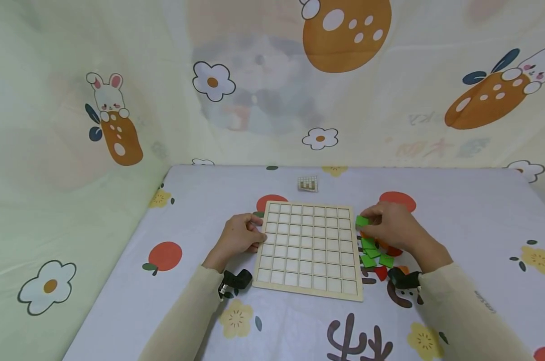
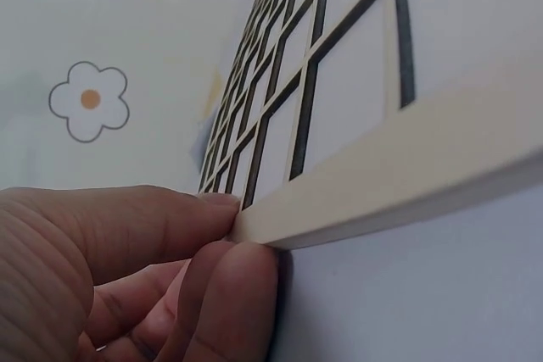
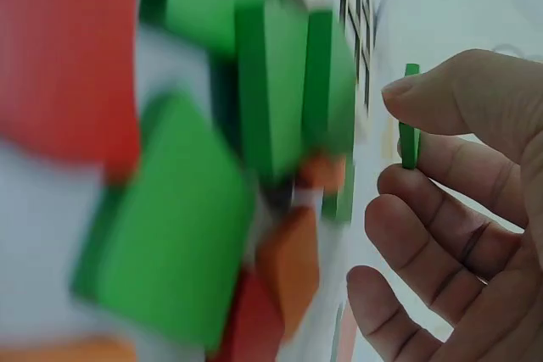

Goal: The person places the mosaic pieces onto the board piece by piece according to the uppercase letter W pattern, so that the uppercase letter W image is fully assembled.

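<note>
A pale wooden grid board (image 1: 308, 249) with rows of square white cells lies on the table. At its left edge is my left hand (image 1: 241, 233); in the left wrist view the thumb and fingers (image 2: 237, 294) pinch the frame's rim. My right hand (image 1: 396, 225) is just past the board's right edge, pinching a thin green square tile (image 1: 362, 221) between thumb and fingers. In the right wrist view that green tile (image 3: 410, 116) is seen edge-on. Below the hand lies a loose pile of green tiles (image 1: 369, 252), with red and orange pieces among them.
A small card with a printed grid (image 1: 307, 184) lies behind the board. Near the pile's front are a red piece (image 1: 381, 273) and an orange piece (image 1: 404, 269). Patterned cloth covers the table (image 1: 132, 311) and hangs as walls at the back and left.
</note>
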